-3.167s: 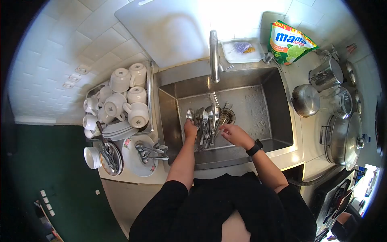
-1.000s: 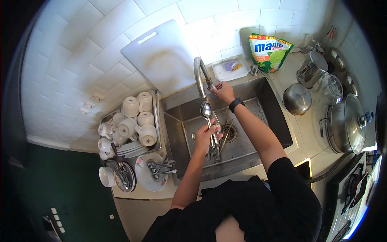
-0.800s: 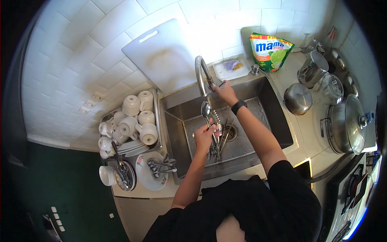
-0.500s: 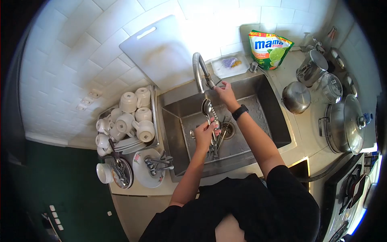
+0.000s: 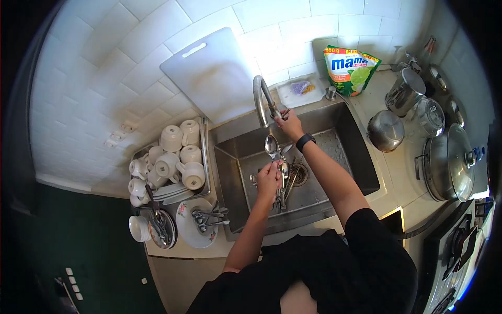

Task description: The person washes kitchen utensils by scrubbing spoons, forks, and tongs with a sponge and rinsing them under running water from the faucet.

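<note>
My left hand (image 5: 269, 178) is closed around several metal spoons (image 5: 271, 145), holding them upright under the faucet (image 5: 260, 97) and over the sink (image 5: 246, 214). The bowl of one spoon faces up just below the spout. My right hand (image 5: 290, 124), with a dark band on its wrist, has its fingers closed at the faucet's lever (image 5: 284, 113). More cutlery (image 5: 282, 201) lies in the sink below my left hand, beside the round drain (image 5: 298, 174). Part of that pile is hidden by my left hand.
Left of the sink, a rack holds white cups (image 5: 167, 166) and plates, with cutlery on a floral plate (image 5: 183, 225) in front. Behind are a cutting board (image 5: 209, 73), a sponge tray (image 5: 285, 98) and a detergent pouch (image 5: 351, 70). Pots (image 5: 386, 131) stand at the right.
My left hand has lifted spoons from the cutlery pile to below the spout, and their angle has shifted lately. My right hand has moved from above the sink up to the faucet lever.
</note>
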A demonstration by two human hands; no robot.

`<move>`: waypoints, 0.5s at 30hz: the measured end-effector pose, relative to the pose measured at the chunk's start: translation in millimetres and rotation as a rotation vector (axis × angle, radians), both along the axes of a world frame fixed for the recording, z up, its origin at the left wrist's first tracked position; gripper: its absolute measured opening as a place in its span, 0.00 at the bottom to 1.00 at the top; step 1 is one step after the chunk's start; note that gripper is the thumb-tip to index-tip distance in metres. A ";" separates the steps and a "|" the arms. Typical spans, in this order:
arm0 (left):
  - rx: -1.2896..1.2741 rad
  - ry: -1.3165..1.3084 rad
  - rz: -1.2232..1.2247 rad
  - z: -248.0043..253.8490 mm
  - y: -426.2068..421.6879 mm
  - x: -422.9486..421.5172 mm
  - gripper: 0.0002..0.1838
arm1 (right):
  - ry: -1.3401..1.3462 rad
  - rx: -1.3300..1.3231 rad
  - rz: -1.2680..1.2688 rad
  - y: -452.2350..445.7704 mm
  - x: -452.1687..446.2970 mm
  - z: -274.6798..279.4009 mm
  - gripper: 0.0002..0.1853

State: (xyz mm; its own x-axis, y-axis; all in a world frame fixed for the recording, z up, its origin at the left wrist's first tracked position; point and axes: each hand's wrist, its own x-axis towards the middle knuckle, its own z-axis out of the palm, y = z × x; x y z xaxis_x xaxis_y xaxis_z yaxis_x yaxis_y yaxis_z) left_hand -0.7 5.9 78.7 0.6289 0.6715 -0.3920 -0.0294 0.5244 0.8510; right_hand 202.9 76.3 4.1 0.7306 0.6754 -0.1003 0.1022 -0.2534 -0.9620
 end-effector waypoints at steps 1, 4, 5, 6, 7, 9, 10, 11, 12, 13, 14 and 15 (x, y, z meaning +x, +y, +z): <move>-0.026 -0.017 -0.006 0.6 -0.9 0.5 0.15 | -0.049 -0.012 -0.005 -0.7 0.9 0.0 0.24; -0.080 -0.070 0.017 7.8 -3.1 1.4 0.15 | -0.090 -0.040 0.035 -6.0 4.8 5.1 0.24; -0.096 -0.099 0.019 5.9 -1.7 1.2 0.15 | 0.115 0.004 0.036 -9.4 7.3 7.5 0.23; -0.112 -0.128 0.023 1.4 0.4 0.3 0.15 | 0.321 0.048 0.039 -20.8 5.2 26.8 0.23; -0.130 -0.157 0.029 -1.9 2.5 -0.6 0.15 | 0.526 0.091 0.043 -31.3 1.1 41.2 0.23; -0.177 -0.234 0.014 -4.5 6.8 -0.2 0.14 | 0.820 0.298 0.089 -56.3 -12.9 44.3 0.23; -0.202 -0.274 0.007 -5.0 7.9 1.2 0.14 | 0.965 0.401 0.112 -69.6 -21.8 47.9 0.23; -0.230 -0.266 0.026 -4.3 8.1 4.2 0.13 | 1.049 0.453 0.175 -79.8 -31.9 53.4 0.22; -0.260 -0.257 0.044 -3.0 7.7 7.4 0.13 | 1.135 0.505 0.237 -88.8 -45.2 63.6 0.21; -0.290 -0.245 0.060 -2.6 6.5 9.4 0.13 | 1.221 0.559 0.297 -95.3 -55.7 69.9 0.20; -0.315 -0.283 -0.001 -10.7 11.1 6.9 0.13 | 1.154 0.543 0.310 -99.4 -63.5 71.9 0.20; -0.290 -0.220 0.033 -8.9 8.7 9.4 0.13 | 1.087 0.529 0.323 -102.0 -69.5 73.8 0.19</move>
